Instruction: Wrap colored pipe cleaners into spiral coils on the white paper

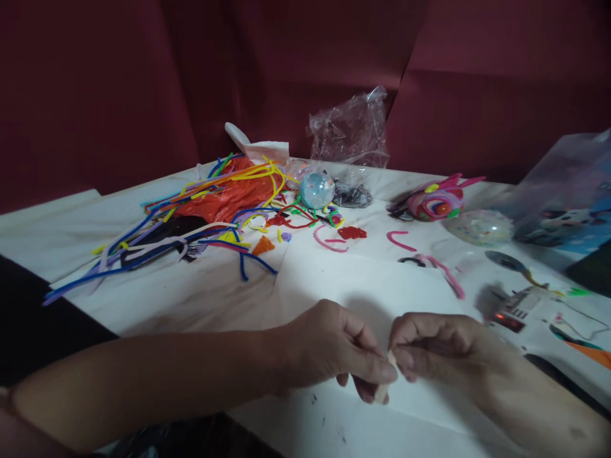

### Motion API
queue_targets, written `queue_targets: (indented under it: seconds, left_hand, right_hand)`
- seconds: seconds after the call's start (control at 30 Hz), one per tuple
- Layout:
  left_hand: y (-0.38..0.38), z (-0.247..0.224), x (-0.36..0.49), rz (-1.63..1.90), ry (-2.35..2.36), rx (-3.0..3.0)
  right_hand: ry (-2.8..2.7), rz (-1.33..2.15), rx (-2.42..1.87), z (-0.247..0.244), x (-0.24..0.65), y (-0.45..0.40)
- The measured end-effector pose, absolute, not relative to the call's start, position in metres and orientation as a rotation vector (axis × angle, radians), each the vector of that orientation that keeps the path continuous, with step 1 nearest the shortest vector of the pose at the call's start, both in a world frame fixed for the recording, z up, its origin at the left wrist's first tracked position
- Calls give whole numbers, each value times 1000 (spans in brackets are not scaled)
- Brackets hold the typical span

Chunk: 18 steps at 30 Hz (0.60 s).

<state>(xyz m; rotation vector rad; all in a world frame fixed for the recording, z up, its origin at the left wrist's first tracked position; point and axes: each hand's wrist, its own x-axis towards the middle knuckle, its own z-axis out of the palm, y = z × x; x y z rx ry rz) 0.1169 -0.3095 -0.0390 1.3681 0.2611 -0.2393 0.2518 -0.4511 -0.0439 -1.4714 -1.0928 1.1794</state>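
Fingertips of the left hand are pinching a pale strip above the white paper; those of the right hand are gripping its far end. Its long axis is running near to far, tilting slightly rightward. Fuzzy stems are sprawling left of the paper; beyond it, a bluish ball is resting.

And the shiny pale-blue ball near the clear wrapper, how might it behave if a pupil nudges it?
The pale-blue ball would probably roll, being round, though the dark wrapped bundle close beside it may stop it. Its glossy surface suggests it could slip from a loose grip.
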Motion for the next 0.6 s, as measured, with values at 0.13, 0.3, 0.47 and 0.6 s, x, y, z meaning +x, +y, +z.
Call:
queue_targets:
  seconds: [0.13,0.3,0.47,0.6]
  left_hand:
    - [-309,-42,116,-290,250,1391]
    - [-309,-44,116,-325,365,1356]
    - [-312,-44,115,-270,401,1348]
    - [-307,-47,112,-197,434,1496]
  right_hand:
    - [-1084,1245,-1380,-50,249,-453]
    - [-1103,1291,-1323,-54,249,-457]
    - [-1163,1147,-1486,-63,248,-456]
    - [-1118,999,-1597,-61,243,-462]
